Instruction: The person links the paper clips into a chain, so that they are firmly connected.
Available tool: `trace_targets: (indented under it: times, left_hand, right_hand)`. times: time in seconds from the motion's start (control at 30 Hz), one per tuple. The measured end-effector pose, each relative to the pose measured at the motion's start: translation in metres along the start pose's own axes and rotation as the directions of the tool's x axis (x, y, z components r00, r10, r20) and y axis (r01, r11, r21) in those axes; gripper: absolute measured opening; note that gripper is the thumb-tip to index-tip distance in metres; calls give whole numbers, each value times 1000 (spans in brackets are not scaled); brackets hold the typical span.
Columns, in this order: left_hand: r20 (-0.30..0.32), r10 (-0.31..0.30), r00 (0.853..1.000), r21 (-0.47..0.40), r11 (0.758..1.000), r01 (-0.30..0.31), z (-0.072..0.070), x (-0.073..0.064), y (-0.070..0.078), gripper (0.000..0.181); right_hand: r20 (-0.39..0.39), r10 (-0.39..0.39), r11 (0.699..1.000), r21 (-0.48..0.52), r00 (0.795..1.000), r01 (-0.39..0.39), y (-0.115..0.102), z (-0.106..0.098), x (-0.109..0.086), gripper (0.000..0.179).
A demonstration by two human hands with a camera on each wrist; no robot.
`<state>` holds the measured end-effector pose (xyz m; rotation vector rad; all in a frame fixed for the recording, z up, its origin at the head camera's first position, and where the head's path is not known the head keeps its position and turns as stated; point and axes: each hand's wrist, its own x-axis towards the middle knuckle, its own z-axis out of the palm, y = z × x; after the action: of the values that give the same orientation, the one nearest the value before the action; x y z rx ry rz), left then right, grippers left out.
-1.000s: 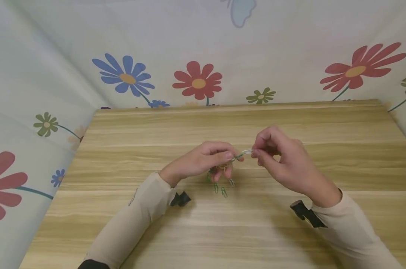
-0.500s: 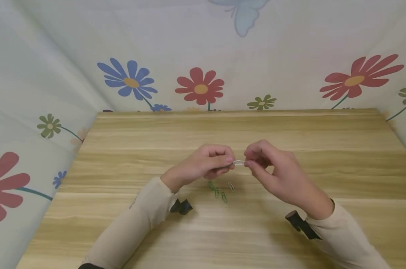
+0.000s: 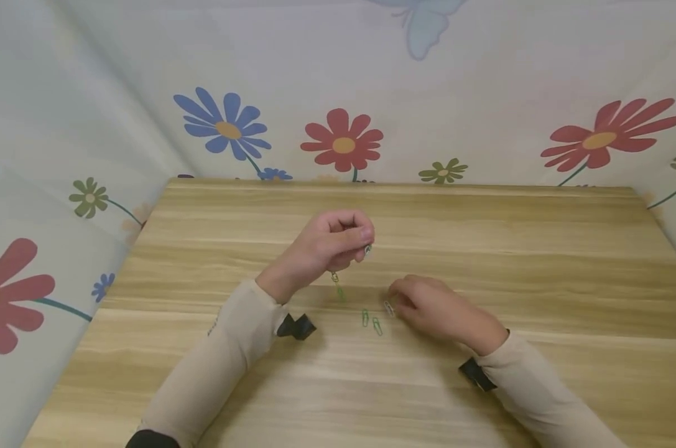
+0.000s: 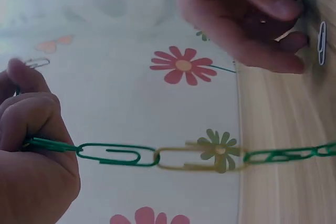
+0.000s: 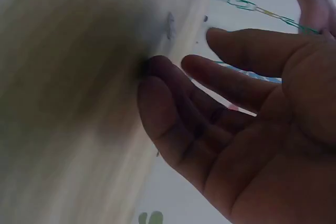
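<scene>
My left hand (image 3: 329, 242) is raised over the table, fingers curled around a chain of linked paper clips (image 4: 118, 145). A white clip (image 4: 38, 63) pokes out at its fingertips, while green links and one yellow link (image 4: 202, 168) dangle below the palm. Part of the chain is hidden inside the fist. Lower and to the right, my right hand (image 3: 435, 305) has loosely bent fingers and nothing between them in the right wrist view (image 5: 236, 108). Its fingertips are right beside a loose white paper clip (image 3: 388, 308) lying on the tabletop.
Two loose green paper clips, one (image 3: 365, 318) left of the other (image 3: 377, 326), lie on the wooden table (image 3: 259, 205) in front of the hands. A flower-printed cloth (image 3: 483, 81) hangs behind the table and along its sides.
My right hand has let go of the white clip at the chain's end and come down toward the loose white clip. My left hand has lifted up and left, with the chain hanging from it.
</scene>
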<state>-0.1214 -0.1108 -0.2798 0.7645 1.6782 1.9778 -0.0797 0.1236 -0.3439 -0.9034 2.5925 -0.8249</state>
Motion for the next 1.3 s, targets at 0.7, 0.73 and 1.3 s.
trace_targets:
  times: [0.7, 0.73, 1.3]
  left_hand:
    - [-23, -10, 1000, 113, 994, 12, -3, 0, 7, 27]
    - [-24, -11, 1000, 114, 993, 14, -3, -1, 7, 26]
    - [-26, -5, 1000, 120, 993, 8, -2, 3, 3, 22]
  right_hand:
    - [25, 26, 996, -90, 999, -24, -7, 15, 4, 13]
    - [35, 33, 996, -83, 999, -30, -5, 15, 3, 14]
    - [-4, 157, 984, -86, 988, -157, 29, -7, 7, 10]
